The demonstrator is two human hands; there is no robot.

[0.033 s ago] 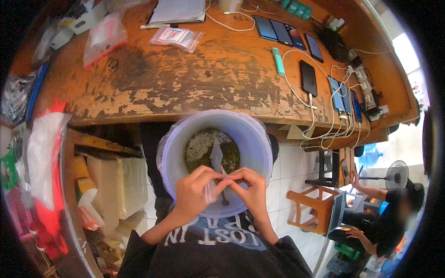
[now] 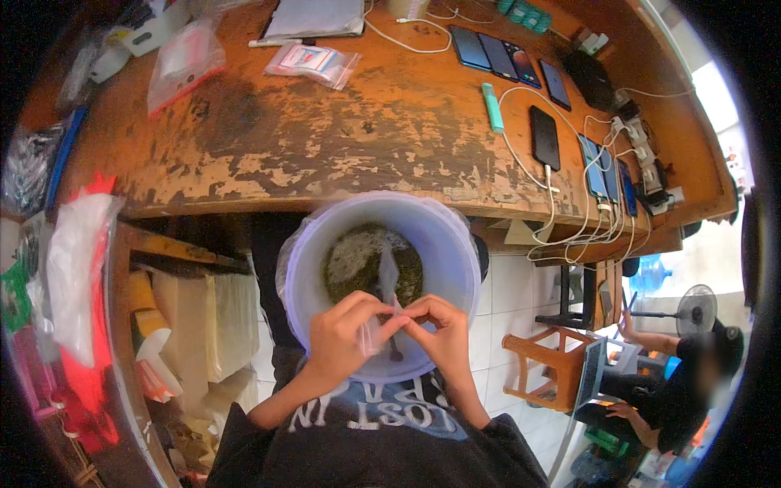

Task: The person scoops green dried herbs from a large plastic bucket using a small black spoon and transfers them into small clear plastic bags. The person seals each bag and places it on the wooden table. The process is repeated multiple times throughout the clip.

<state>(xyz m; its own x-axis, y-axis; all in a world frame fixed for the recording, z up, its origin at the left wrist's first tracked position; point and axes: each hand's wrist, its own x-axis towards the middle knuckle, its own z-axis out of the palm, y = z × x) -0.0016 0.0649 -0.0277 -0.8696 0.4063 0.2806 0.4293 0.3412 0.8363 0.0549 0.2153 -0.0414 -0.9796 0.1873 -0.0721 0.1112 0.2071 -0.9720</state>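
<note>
1. Scuffed wooden tabletop [image 2: 244,154] fills the far side of the view, with several phones [image 2: 545,138] and their white cables toward the right and a clear packet [image 2: 313,65] farther back. Off to the right, an orange stool [image 2: 543,370] stands on white floor tiles [image 2: 521,297], with a seated co-worker [image 2: 683,398] beyond it.
2. Below the tabletop's near edge, a pale bucket [image 2: 446,252] sits in front of the person. Dark green-brown matter [image 2: 346,264], mottled with a greyer patch, covers its bottom.
3. Over the bucket's mouth, a small bag [image 2: 390,272] lies just beyond the fingertips, on the side away from the person. Its long axis runs outward from the pinch, the far end leaning slightly left; how steeply it tips up or down is hard to judge from above.
4. Both the left hand [image 2: 346,329] and the right hand [image 2: 441,325] pinch the bag's near end between thumb and fingers. Their fingertips meet or nearly meet there, so neither seems clearly nearer.
5. Against the left palm shows some clear film [image 2: 370,335]; whether it belongs to the same bag cannot be told.
6. Narrow, translucent and whitish, the bag tapers toward its far end and looks slightly creased. Dark matter lies behind it in the view, and whether anything is inside cannot be made out.
</note>
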